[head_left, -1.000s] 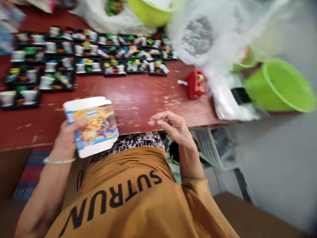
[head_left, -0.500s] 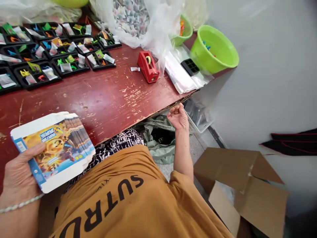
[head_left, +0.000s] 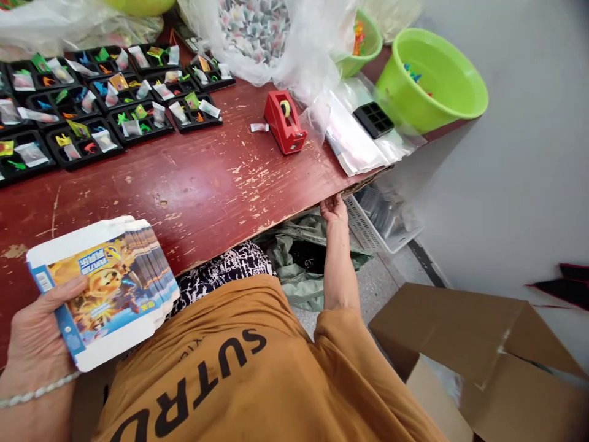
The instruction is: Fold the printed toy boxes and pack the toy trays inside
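Observation:
My left hand (head_left: 41,331) grips a fanned stack of flat printed cardboard boxes (head_left: 105,288), thumb on top and the other fingers hidden beneath. The stack is tilted beside the front edge of the red table (head_left: 197,215). Palm up, my right hand (head_left: 334,210) is at the underside of that edge; its fingertips are hidden, and whether it touches or holds anything cannot be seen. Just below it lies a grey-green bag (head_left: 299,285) with dark contents. A red tape dispenser (head_left: 288,126) stands on the table above my right hand, a small white sachet (head_left: 259,127) beside it.
Black compartment trays (head_left: 142,123) with small toys and sachets fill the back left. Behind are a clear bag of sachets (head_left: 313,43) and green tubs (head_left: 432,80). An empty-looking black tray (head_left: 373,119) lies on plastic sleeves. A basket (head_left: 368,230) and carton (head_left: 451,325) stand below right.
My right hand has moved up to the table edge, and its fingertips have gone out of sight under it. My left hand still holds the boxes. The view has shifted slightly.

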The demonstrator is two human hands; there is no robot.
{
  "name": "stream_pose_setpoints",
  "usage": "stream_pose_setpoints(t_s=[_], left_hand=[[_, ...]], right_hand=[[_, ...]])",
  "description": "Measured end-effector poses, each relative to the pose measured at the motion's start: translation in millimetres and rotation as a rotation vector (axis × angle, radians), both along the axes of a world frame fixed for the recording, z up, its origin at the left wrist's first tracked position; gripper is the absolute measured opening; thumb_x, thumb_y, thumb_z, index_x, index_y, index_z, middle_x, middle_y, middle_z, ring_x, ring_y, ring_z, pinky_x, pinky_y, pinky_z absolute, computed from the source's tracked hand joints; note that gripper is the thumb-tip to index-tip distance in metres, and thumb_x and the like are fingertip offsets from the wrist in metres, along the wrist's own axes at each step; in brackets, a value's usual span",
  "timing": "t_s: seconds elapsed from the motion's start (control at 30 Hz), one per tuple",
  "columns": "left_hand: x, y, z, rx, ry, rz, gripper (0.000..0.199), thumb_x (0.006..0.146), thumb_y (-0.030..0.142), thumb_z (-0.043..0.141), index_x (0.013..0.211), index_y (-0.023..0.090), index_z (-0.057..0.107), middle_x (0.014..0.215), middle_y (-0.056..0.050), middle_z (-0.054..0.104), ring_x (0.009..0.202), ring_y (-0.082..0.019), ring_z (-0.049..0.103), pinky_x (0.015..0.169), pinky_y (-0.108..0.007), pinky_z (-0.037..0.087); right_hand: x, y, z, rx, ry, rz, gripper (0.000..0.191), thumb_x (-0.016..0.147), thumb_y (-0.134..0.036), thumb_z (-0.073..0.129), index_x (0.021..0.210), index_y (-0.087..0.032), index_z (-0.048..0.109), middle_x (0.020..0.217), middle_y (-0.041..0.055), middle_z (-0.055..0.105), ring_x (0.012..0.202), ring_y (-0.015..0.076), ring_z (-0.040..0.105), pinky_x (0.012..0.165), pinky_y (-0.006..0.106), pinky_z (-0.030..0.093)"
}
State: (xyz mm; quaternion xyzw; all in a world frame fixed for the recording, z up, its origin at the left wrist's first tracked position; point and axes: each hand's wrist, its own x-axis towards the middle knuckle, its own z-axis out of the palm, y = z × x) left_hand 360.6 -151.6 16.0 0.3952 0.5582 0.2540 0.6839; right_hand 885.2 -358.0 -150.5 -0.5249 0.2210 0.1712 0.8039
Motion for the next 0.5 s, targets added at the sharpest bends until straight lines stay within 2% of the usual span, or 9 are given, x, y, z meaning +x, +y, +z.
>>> stream_pose_setpoints(t_s=[0.13,0.23,0.37,0.43,0.5], left_hand=[[1,3,-2.0,-0.059,0.011,0.027,0.098,0.06,0.017,0.079,0.147,0.057,0.056,0.136,0.012,0.069,0.12,-0.046,0.07,0.1,-0.069,0.062],[7,6,-3.0,-0.073,-0.025,0.045,0.1,0.058,0.014,0.08,0.148,0.052,0.058,0.131,0.009,0.074,0.122,-0.045,0.07,0.102,-0.068,0.062],[19,3,-6.2,-0.119,-0.118,0.174,0.087,0.061,0.014,0.082,0.145,0.027,0.066,0.119,-0.002,0.082,0.121,-0.044,0.073,0.108,-0.06,0.062],[21,4,-11.6,-0.157,-0.24,0.148,0.082,0.061,0.016,0.083,0.142,0.017,0.067,0.118,-0.008,0.082,0.121,-0.044,0.073,0.109,-0.057,0.062],[19,10,-18.5,-0.165,-0.338,0.101,0.075,0.064,0.016,0.084,0.138,0.014,0.069,0.12,-0.012,0.082,0.119,-0.043,0.074,0.107,-0.054,0.063]], right_hand=[[5,8,-4.4,-0.1,-0.082,0.018,0.029,0.104,-0.023,0.054,0.076,-0.019,0.06,0.07,-0.0023,0.068,0.074,0.0139,0.071,0.083,0.034,0.065],[2,9,-1.4,-0.184,-0.193,0.062,0.025,0.097,-0.025,0.057,0.073,-0.021,0.058,0.072,-0.0001,0.071,0.08,0.0175,0.074,0.086,0.041,0.067],[-17,12,15.1,-0.256,-0.396,0.133,0.016,0.081,-0.03,0.067,0.069,-0.025,0.057,0.08,0.0027,0.075,0.102,0.0275,0.076,0.093,0.05,0.067],[-27,12,26.1,-0.245,-0.497,0.139,0.019,0.072,-0.03,0.07,0.063,-0.031,0.054,0.085,0.0031,0.078,0.117,0.0292,0.074,0.098,0.048,0.066],[-33,12,37.7,-0.196,-0.557,0.169,0.032,0.061,-0.027,0.074,0.052,-0.034,0.044,0.085,0.0001,0.078,0.124,0.0275,0.073,0.091,0.042,0.068]])
